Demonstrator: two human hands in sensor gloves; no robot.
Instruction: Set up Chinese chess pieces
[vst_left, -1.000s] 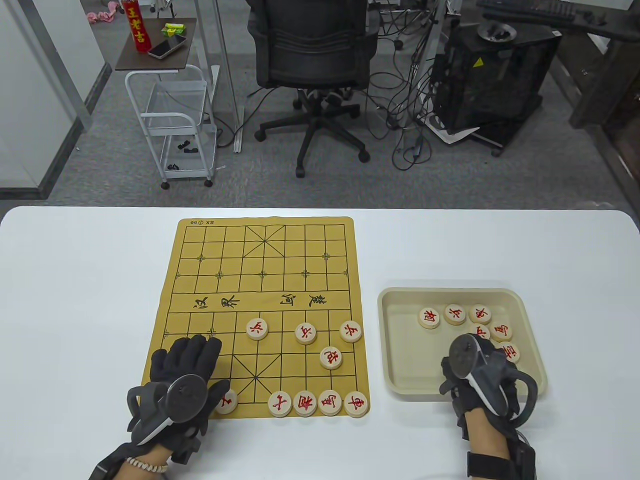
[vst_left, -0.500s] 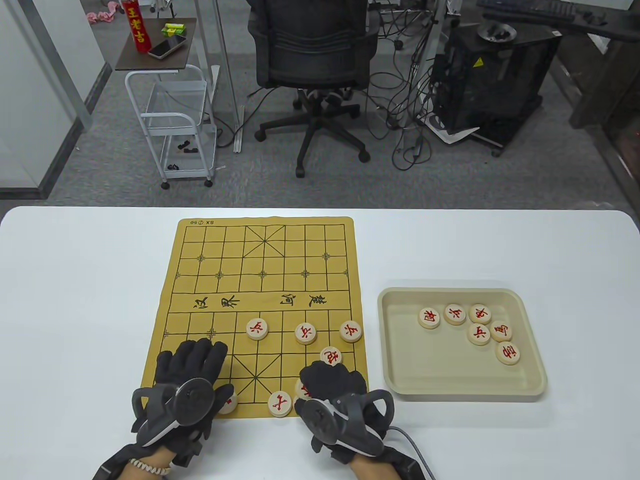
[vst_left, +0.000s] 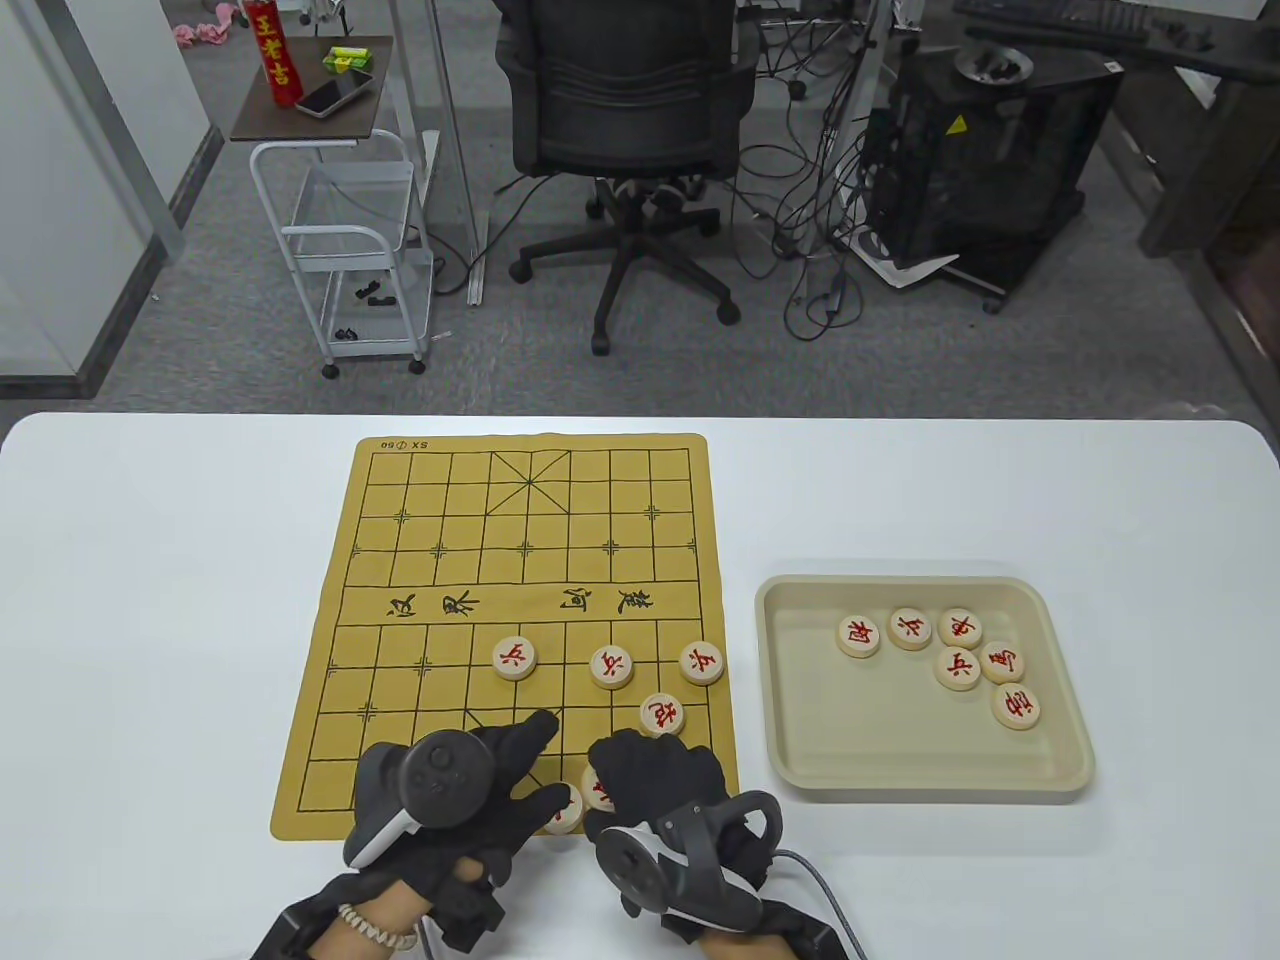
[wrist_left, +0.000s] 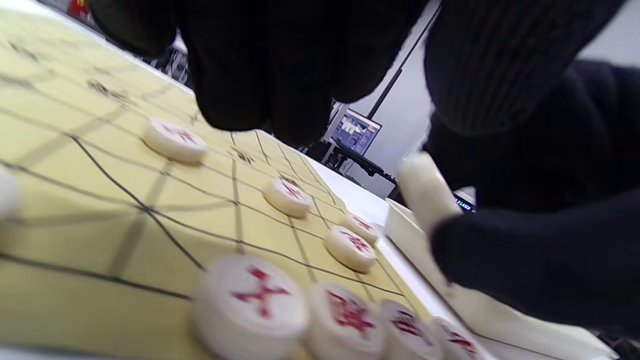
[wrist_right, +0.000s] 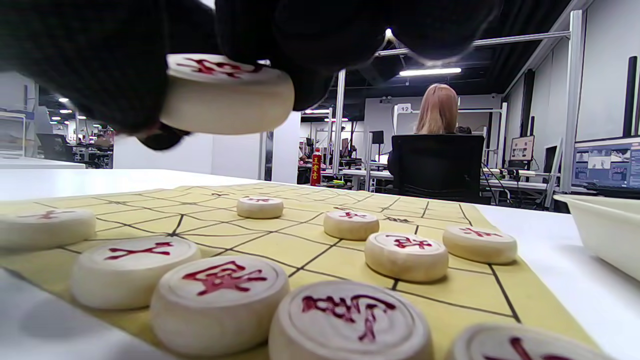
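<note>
White table (vst_left: 150, 600) carries yellow board mat (vst_left: 400, 580), beige tray (vst_left: 1060, 770) to its right with six red-marked pieces. Both hands low over board's near edge. Right hand (vst_left: 655, 780) pinches one piece (wrist_right: 225, 95) lifted clear above the near row. Left hand (vst_left: 480, 790) just beside it, fingers extended toward board centre, no grip visible. Three pieces across the soldier row (vst_left: 612, 667), one cannon piece (vst_left: 662, 715) below them

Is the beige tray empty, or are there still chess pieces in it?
Not empty. The beige tray still holds six chess pieces clustered in its far half; its near half is bare.
</note>
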